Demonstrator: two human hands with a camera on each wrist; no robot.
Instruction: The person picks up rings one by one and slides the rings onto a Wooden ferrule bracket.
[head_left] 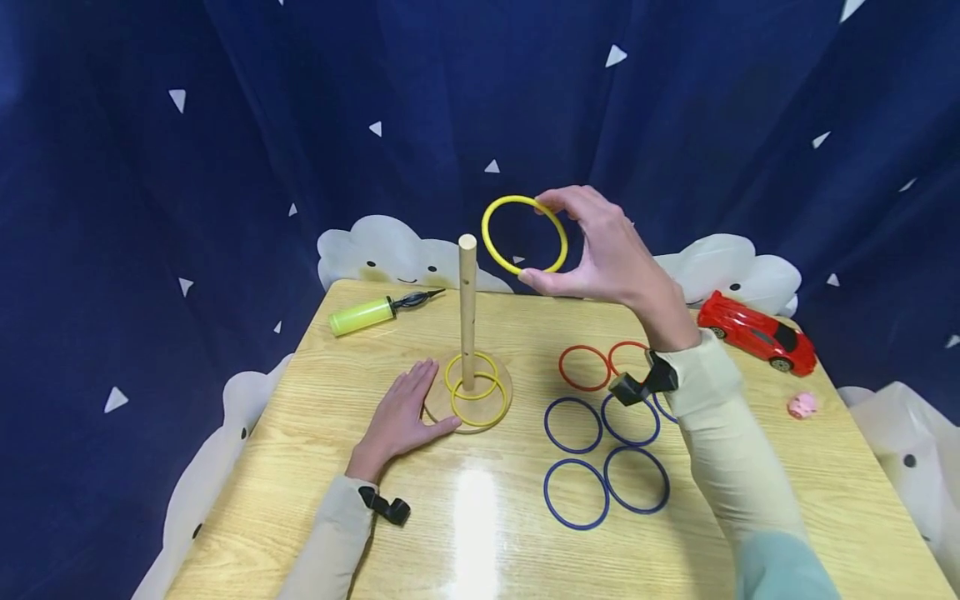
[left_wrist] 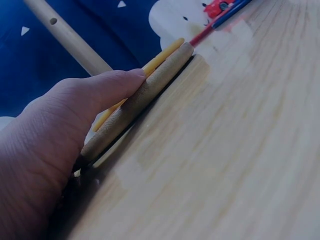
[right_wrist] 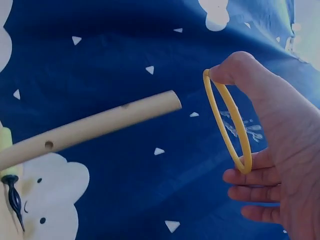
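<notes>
My right hand [head_left: 600,242] holds a yellow ring [head_left: 486,236] up in the air, thumb at its lower edge and fingers at its upper edge. Just to the left stands an upright wooden peg [head_left: 468,308], its top at nearly the ring's height. The peg rises from a round wooden base [head_left: 441,407], where two more yellow rings [head_left: 504,400] lie overlapping around its foot. Against the left side of the base rests my left hand [head_left: 401,417], fingers extended. In the left wrist view its thumb [left_wrist: 112,87] lies along the base's rim, while its other fingers are hidden.
Several blue rings [head_left: 573,398] and two red rings [head_left: 585,347] lie on the table [head_left: 300,467] to the right. A red toy car [head_left: 750,333] and a pink pig figure [head_left: 802,406] sit farther right. Behind the peg, leftward, lies a yellow-green hand pump [head_left: 363,317].
</notes>
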